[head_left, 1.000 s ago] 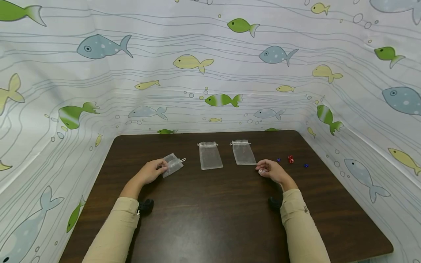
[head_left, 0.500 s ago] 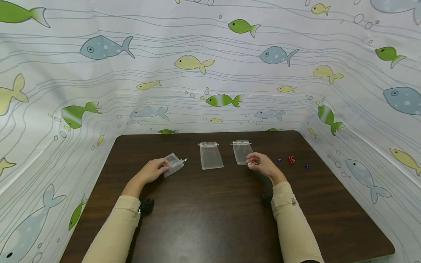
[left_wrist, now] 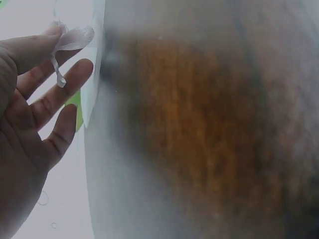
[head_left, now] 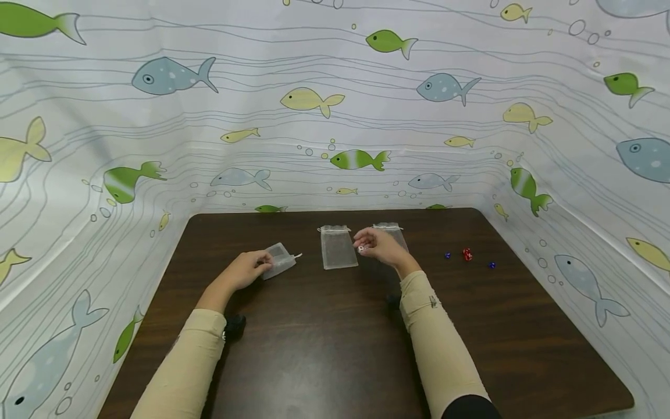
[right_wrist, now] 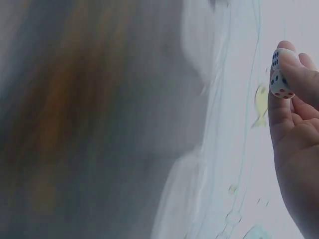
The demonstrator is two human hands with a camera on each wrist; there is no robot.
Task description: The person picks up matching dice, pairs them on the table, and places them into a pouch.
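My left hand (head_left: 245, 270) pinches a small sheer white drawstring pouch (head_left: 281, 263) at the left of the table. In the left wrist view, thumb and fingers hold the gathered sheer cloth (left_wrist: 77, 39), and a white cord loop dangles below. My right hand (head_left: 384, 245) pinches two white dice (right_wrist: 280, 87) between thumb and forefinger, one against the other. It is over the table between two more sheer pouches, a middle one (head_left: 339, 250) lying flat and a right one (head_left: 391, 230) that it partly covers.
On the dark wooden table (head_left: 314, 343), right of the hands, lie red dice (head_left: 467, 254) close together, a blue die (head_left: 447, 255) and another blue die (head_left: 492, 265). A fish-patterned sheet (head_left: 293, 139) walls the table's back and sides.
My right hand has carried the white dice left, from beside the right pouch's lower corner to near the middle pouch. My left hand still holds its pouch in place.
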